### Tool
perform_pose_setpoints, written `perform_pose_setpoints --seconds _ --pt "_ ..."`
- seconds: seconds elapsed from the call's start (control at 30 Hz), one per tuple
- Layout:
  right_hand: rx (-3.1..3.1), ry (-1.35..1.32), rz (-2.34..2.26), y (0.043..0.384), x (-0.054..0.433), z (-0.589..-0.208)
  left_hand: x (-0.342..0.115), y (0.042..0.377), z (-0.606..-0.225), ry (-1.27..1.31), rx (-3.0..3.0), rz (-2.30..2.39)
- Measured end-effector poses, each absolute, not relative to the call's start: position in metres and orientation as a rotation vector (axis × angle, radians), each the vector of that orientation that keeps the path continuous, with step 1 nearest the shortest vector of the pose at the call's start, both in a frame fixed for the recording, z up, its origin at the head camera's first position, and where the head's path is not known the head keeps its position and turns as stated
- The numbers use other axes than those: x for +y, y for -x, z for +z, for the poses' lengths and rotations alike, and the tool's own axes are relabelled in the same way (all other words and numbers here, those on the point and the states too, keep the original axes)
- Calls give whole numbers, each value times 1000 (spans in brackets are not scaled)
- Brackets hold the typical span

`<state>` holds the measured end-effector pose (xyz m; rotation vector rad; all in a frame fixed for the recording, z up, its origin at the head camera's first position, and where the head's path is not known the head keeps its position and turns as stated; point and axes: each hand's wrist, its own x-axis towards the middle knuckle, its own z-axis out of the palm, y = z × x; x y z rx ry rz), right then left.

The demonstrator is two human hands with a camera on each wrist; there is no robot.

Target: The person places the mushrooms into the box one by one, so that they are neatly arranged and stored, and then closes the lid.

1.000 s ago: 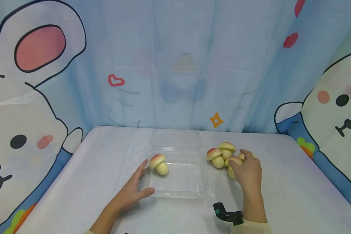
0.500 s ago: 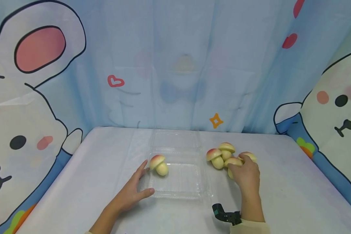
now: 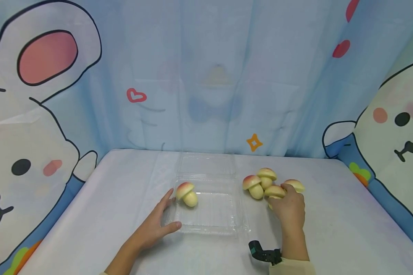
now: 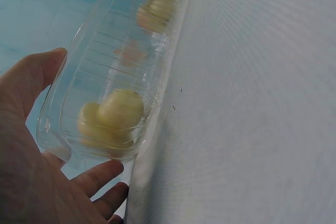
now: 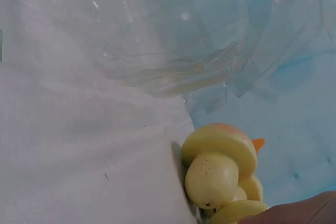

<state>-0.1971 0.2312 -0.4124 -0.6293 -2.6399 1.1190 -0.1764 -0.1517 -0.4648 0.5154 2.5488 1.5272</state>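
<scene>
My right hand [image 3: 290, 208] has its thumb and index finger narrowed on the front mushroom [image 3: 274, 190], which lies in the little cluster on the right of the table [image 3: 199, 254]; how firm that pinch is, I cannot tell. This mushroom has a smooth, rounded, tan-yellow cap, and my hand covers part of its stem. Touching or close around it are the left mushroom [image 3: 253, 186], tilted, with a strong red blush over its cap and a fat pale-yellow stem, and the back mushroom [image 3: 266, 177], its cap yellow with a redder top. The far-right mushroom [image 3: 294, 185] sits just beyond my fingers, showing a pale cap. From my right wrist, one plump stem carries small dark specks. My left hand [image 3: 156, 223] is spread wide, thumb and fingers apart, at the left side of the clear plastic box [image 3: 211, 221], my thumb touching its edge. Inside, near that left wall, the boxed mushroom [image 3: 187, 194] leans over, its red-orange cap toward the upper left and its bulbous yellow stem toward the lower right.
</scene>
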Motion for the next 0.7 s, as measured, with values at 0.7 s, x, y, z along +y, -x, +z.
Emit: perform_pose_setpoints --seconds 0.7 --pt "-2583 622 1092 198 225 -417 -151 176 -465 -506 2550 1523"
